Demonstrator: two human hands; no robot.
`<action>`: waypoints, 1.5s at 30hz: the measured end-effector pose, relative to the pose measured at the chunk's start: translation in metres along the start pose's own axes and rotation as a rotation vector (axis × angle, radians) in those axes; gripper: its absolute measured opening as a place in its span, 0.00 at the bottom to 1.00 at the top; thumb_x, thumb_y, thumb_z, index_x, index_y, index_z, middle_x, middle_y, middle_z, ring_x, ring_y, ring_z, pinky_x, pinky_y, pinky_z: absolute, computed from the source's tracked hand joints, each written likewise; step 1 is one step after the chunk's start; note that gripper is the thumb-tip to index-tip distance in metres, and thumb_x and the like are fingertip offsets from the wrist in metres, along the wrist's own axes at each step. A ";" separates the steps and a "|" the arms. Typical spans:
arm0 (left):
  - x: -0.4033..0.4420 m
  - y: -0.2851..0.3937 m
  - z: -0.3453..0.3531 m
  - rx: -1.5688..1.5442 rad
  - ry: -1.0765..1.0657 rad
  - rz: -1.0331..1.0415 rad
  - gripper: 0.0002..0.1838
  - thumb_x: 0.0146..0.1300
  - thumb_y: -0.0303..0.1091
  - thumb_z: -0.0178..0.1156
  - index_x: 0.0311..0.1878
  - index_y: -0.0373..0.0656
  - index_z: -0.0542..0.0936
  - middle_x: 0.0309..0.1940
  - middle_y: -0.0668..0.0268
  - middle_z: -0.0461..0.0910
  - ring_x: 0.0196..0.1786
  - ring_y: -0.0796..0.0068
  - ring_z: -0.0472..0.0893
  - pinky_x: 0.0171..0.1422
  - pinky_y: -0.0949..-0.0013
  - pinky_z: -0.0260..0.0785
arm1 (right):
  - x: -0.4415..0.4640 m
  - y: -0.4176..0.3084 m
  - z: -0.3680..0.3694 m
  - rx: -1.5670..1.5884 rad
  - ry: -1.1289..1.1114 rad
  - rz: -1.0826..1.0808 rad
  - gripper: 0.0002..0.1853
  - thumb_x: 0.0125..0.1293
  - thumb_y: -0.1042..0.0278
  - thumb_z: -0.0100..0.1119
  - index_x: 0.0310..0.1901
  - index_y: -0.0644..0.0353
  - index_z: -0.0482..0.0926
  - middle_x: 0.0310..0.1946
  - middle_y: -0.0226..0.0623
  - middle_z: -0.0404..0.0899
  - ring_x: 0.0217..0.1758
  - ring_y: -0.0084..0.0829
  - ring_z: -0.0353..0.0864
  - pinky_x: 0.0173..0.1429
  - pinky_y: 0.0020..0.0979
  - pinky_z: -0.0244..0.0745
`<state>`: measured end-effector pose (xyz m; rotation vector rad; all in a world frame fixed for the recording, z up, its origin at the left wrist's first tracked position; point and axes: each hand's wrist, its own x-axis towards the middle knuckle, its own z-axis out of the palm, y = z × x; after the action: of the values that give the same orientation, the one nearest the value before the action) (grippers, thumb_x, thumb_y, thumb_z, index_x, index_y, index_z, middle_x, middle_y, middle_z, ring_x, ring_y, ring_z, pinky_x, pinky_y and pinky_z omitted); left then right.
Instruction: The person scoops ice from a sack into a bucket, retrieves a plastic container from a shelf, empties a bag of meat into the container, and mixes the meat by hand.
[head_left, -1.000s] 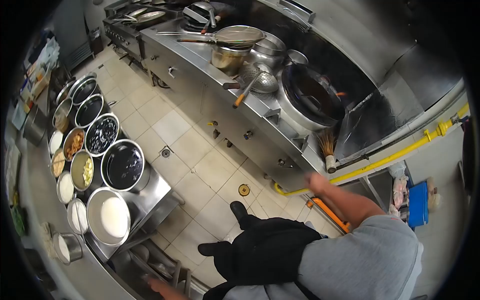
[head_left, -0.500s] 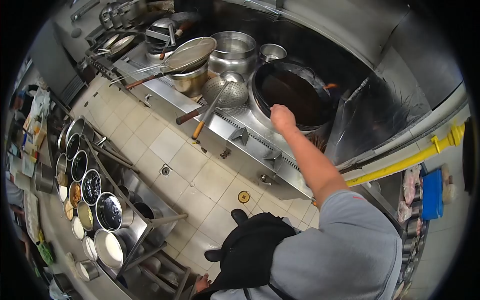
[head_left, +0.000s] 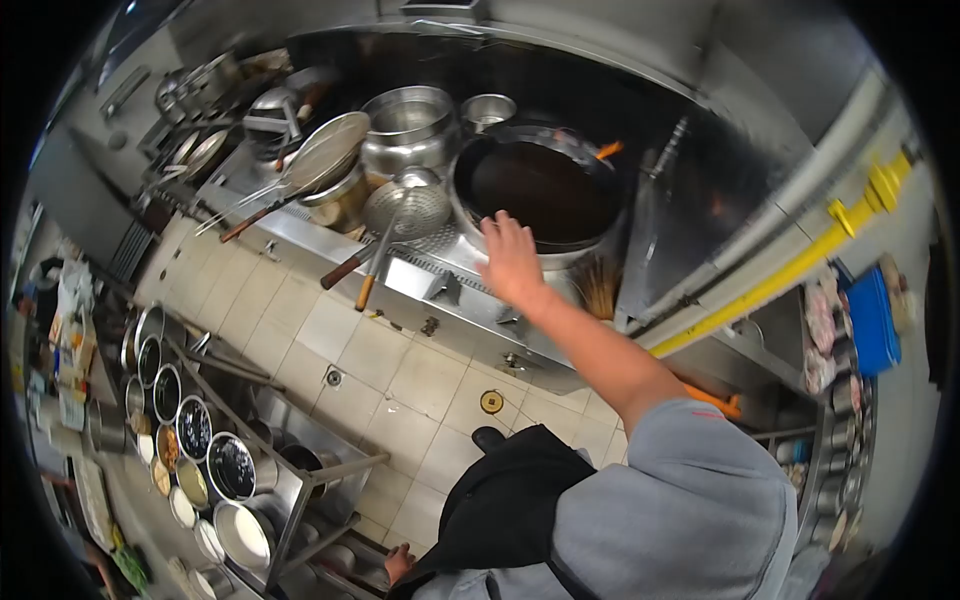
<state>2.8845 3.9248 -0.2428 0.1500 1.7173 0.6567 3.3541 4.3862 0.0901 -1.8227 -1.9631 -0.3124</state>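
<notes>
My right hand (head_left: 511,258) reaches over the front rim of a large dark wok (head_left: 540,195), fingers spread and nothing in them. Dark liquid or a dark surface fills the wok; which one I cannot tell. A flame (head_left: 608,150) shows behind its right edge. My left hand (head_left: 399,562) hangs low beside the black apron (head_left: 500,490), its fingers partly curled and small in view. Left of the wok lie a perforated skimmer (head_left: 408,209) and a ladle, their handles over the stove's front edge. A bamboo brush (head_left: 598,287) stands right of the wok.
A wire strainer (head_left: 328,150) rests on a metal pot, near a large steel pot (head_left: 408,115). A yellow pipe (head_left: 780,290) runs along the right. At the lower left, a steel table (head_left: 300,500) holds several containers of sauces and ingredients. Part of a person shows at the far left.
My right hand first rose from low on the right to the wok's rim, closed, and its fingers have now spread. The view has shifted, moving the stove left. The brush shows more fully again.
</notes>
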 end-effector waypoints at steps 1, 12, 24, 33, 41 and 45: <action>0.004 0.004 0.004 0.141 0.019 -0.016 0.17 0.56 0.38 0.65 0.42 0.33 0.80 0.28 0.59 0.80 0.33 0.68 0.78 0.37 0.64 0.71 | -0.025 -0.011 -0.017 0.043 0.019 -0.051 0.37 0.53 0.62 0.67 0.63 0.66 0.65 0.68 0.57 0.55 0.69 0.54 0.60 0.71 0.51 0.58; 0.084 0.078 0.051 0.942 -0.222 0.116 0.16 0.60 0.41 0.60 0.37 0.34 0.81 0.30 0.58 0.79 0.38 0.70 0.77 0.48 0.64 0.67 | -0.432 0.041 -0.098 0.199 -0.869 0.652 0.34 0.54 0.61 0.61 0.64 0.62 0.67 0.67 0.59 0.60 0.55 0.52 0.77 0.60 0.44 0.72; 0.031 0.127 0.273 1.730 -1.390 1.225 0.22 0.55 0.42 0.63 0.50 0.38 0.78 0.45 0.53 0.80 0.49 0.56 0.78 0.52 0.60 0.69 | -0.718 0.141 -0.140 0.259 -0.932 1.098 0.24 0.53 0.49 0.61 0.39 0.66 0.84 0.43 0.54 0.81 0.50 0.51 0.80 0.53 0.44 0.75; -0.275 0.044 0.565 1.571 -1.262 0.498 0.36 0.59 0.42 0.64 0.66 0.32 0.67 0.56 0.52 0.77 0.59 0.63 0.76 0.63 0.65 0.66 | -0.878 0.216 -0.214 0.377 -0.887 1.452 0.33 0.57 0.41 0.57 0.53 0.64 0.80 0.55 0.52 0.77 0.61 0.48 0.73 0.65 0.40 0.67; -0.391 -0.011 0.719 1.787 -1.587 0.625 0.36 0.57 0.42 0.69 0.63 0.32 0.69 0.50 0.55 0.80 0.55 0.68 0.79 0.62 0.67 0.68 | -0.890 0.338 -0.268 0.305 -0.740 1.381 0.32 0.58 0.45 0.60 0.56 0.64 0.77 0.56 0.50 0.76 0.60 0.48 0.74 0.65 0.39 0.68; -0.460 -0.018 0.792 1.846 -1.731 0.647 0.35 0.58 0.38 0.65 0.66 0.33 0.66 0.61 0.50 0.72 0.62 0.61 0.74 0.63 0.63 0.68 | -0.843 0.425 -0.350 0.262 -0.522 1.410 0.33 0.58 0.47 0.62 0.59 0.64 0.74 0.56 0.49 0.77 0.59 0.47 0.75 0.63 0.40 0.69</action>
<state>3.7482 3.9790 0.0572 1.8881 -0.0340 -0.7887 3.8593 3.5258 -0.0479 -2.6852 -0.4557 0.8634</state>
